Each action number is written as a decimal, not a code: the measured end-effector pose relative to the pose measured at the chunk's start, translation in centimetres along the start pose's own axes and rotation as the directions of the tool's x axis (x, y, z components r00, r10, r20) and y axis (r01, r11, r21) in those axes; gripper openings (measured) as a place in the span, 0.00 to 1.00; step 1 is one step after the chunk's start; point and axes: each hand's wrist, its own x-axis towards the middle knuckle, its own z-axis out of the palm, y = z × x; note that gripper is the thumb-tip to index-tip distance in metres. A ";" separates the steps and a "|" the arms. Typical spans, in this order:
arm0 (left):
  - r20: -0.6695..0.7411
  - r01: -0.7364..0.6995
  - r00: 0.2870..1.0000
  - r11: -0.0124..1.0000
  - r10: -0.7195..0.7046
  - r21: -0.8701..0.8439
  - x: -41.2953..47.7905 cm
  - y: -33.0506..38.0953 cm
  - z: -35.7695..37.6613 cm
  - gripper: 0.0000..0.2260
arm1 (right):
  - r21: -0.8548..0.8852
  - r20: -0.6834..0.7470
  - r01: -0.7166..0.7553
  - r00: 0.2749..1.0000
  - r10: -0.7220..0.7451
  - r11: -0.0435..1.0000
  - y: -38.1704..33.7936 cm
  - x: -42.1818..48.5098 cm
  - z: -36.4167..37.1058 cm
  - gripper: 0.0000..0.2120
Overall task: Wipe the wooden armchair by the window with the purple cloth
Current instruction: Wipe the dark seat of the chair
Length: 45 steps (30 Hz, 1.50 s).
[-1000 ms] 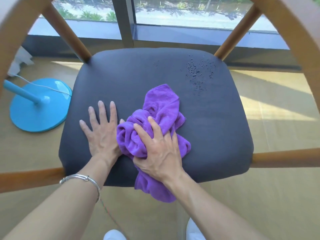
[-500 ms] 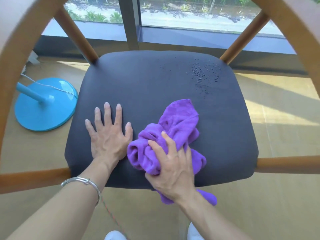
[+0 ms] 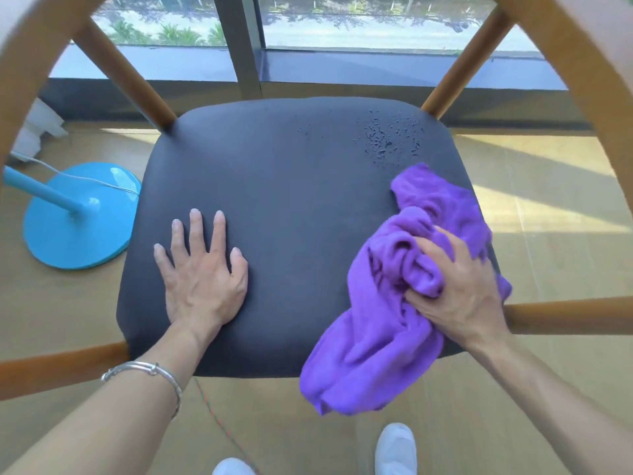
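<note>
Gripping: the right hand (image 3: pixel 459 289) bunches the purple cloth (image 3: pixel 376 337), fingers curled round its folds, at the near right edge of the seat (image 3: pixel 291 183).
Cloth: crumpled; far end lies on the dark seat, near end hangs over the front edge.
Bracing: the left hand (image 3: pixel 202 279) lies flat on the seat's near left, fingers straight and spread, holding nothing.
Frame: wooden armchair (image 3: pixel 565 318) stands before the window (image 3: pixel 342 25).
Residue: dark specks (image 3: pixel 390 142) at the seat's far right, just beyond the cloth.
Floor: blue round base (image 3: pixel 78 217), left of the chair.

Bare forearms (image 3: pixel 102 426), a thin silver bangle (image 3: pixel 150 370) round the left wrist (image 3: pixel 173 342), white shoes (image 3: pixel 395 447) at the bottom edge.
</note>
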 end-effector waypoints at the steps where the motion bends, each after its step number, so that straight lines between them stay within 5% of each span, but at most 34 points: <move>1: 0.001 0.002 1.000 1.000 -0.002 0.001 0.0 0.0 0.0 0.29 | -0.008 -0.015 -0.059 0.998 0.059 0.998 1.9 -0.4 -0.7 0.33; 4: -0.006 0.002 1.000 1.000 -0.002 -0.010 0.0 0.1 0.0 0.29 | 0.025 0.006 -0.190 0.982 0.190 0.981 3.0 -0.5 -1.6 0.33; 7: -0.005 0.008 1.000 1.000 -0.008 -0.005 0.1 0.1 0.0 0.30 | 0.353 0.008 -0.306 0.946 0.324 0.884 -0.5 0.9 -2.2 0.27; 10: 0.007 0.001 1.000 1.000 -0.001 0.007 -0.1 0.0 0.1 0.30 | 0.531 -0.162 -0.107 0.961 0.225 0.840 -4.1 3.1 -5.1 0.22; 13: 0.005 0.007 1.000 1.000 -0.007 0.010 0.0 -0.1 0.0 0.30 | 0.560 -0.410 0.068 0.889 0.204 0.825 -5.4 6.0 -8.8 0.17; 18: 0.004 0.004 1.000 1.000 -0.004 0.002 0.1 0.0 -0.1 0.30 | 0.506 -0.532 0.168 0.833 0.153 0.846 -5.6 6.4 -11.2 0.16; 20: 0.005 0.006 1.000 1.000 -0.006 0.010 0.1 -0.1 -0.1 0.30 | 0.481 -0.371 0.101 0.923 0.098 0.871 -6.2 4.6 -9.0 0.23; 22: 0.003 0.006 1.000 1.000 -0.006 0.011 0.1 -0.2 -0.1 0.30 | 0.421 0.018 -0.058 0.998 0.056 0.905 -6.3 2.6 -5.7 0.30; 24: 0.005 0.007 1.000 1.000 -0.007 0.012 0.0 -0.1 -0.1 0.30 | 0.175 0.416 -0.118 0.909 0.035 0.977 -6.4 1.4 -3.5 0.41; 25: 0.008 0.007 1.000 1.000 -0.007 0.015 0.0 -0.1 -0.1 0.30 | 0.098 0.494 -0.100 0.869 0.039 0.990 -6.3 1.4 -3.2 0.45; 33: 0.009 0.008 1.000 1.000 -0.008 0.028 0.0 -0.2 0.0 0.30 | -0.164 0.200 -0.233 0.944 0.264 0.959 -6.6 5.4 -7.6 0.55; 38: 0.000 0.006 1.000 1.000 -0.006 0.003 0.1 -0.2 0.0 0.30 | -0.107 0.444 -0.081 0.888 0.120 0.991 -6.5 6.1 -1.6 0.55; 45: 0.012 0.001 1.000 1.000 -0.002 0.005 0.3 0.1 0.1 0.30 | -0.073 0.411 0.038 0.911 -0.004 0.997 -8.6 1.8 1.0 0.52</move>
